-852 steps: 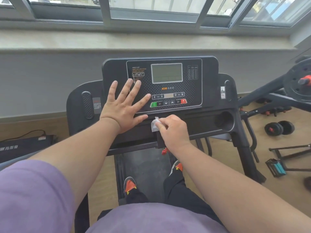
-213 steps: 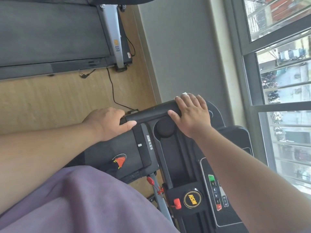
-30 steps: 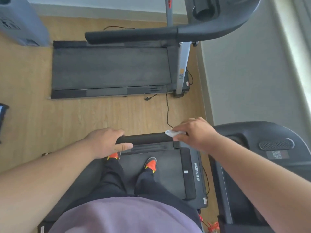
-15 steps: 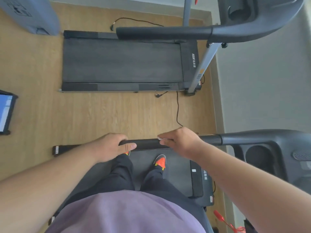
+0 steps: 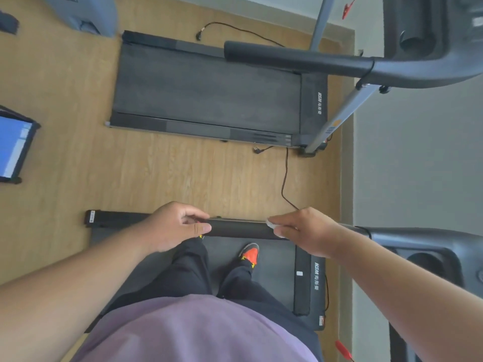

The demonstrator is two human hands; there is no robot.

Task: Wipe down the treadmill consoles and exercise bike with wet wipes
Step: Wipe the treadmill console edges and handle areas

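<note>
I stand on a black treadmill and look down along its left handrail (image 5: 240, 229), a black foam-covered bar running across the view. My left hand (image 5: 173, 227) grips the free end of the rail, thumb on the near side. My right hand (image 5: 305, 231) is curled round the rail further toward the console and holds a white wet wipe (image 5: 271, 226) against it; only a corner of the wipe shows. The console tray with a cup holder (image 5: 423, 259) is at the right edge.
A second treadmill (image 5: 209, 92) lies across the wooden floor ahead, its handrail (image 5: 300, 57) and console at upper right. A power cable (image 5: 285, 176) trails between the machines. A tablet (image 5: 13, 145) stands at the left edge, a grey box (image 5: 86, 14) at top left.
My right hand with the wipe slid along the rail toward my left hand and has now drawn back a little toward the console. My left hand kept its grip. The view shifted.
</note>
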